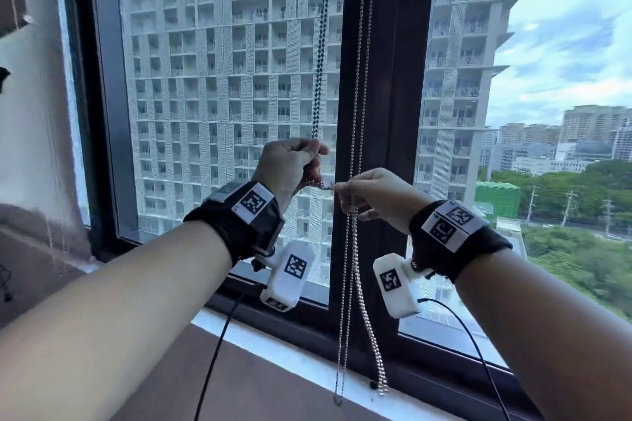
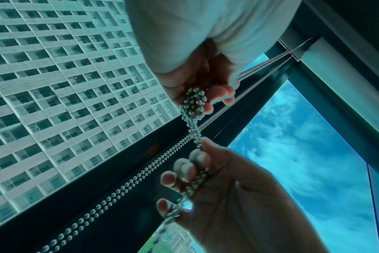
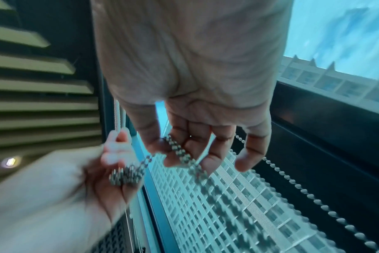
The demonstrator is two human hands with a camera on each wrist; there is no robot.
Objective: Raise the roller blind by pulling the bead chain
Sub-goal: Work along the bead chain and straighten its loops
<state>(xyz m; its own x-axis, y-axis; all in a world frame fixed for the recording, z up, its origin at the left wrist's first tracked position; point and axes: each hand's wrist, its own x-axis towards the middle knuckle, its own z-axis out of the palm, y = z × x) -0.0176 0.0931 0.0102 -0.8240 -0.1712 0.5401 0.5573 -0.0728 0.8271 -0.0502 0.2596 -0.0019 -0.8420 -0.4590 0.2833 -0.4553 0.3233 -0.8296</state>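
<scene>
- Far left: pale wall (image 1: 37, 106), then dark window frame (image 1: 102, 113) with a tall apartment block (image 1: 222, 61) beyond the glass.
- Left hand (image 1: 290, 161) raised before the left pane, fingers curled round a bunched clump of bead chain (image 1: 319, 55); dark strands rising taut from that fist toward the top of the window.
- From the left wrist view: clump of beads (image 2: 193, 101) gathered against the curled fingers (image 2: 222, 95), a short twisted run leading down to the other hand.
- Short stretch of chain spanning between both hands, in front of the dark centre post (image 1: 386, 79).
- Right hand (image 1: 376, 196) slightly lower and just right of the left, thumb and fingers pinching the chain; silver loops (image 1: 352, 284) hanging below it, ends near the windowsill (image 1: 290, 352).
- Further silver strands running straight up along the centre post.
- Black bands with white marker blocks on both wrists (image 1: 246, 215).
- Far right: trees, low buildings, cloudy sky (image 1: 564, 27).
</scene>
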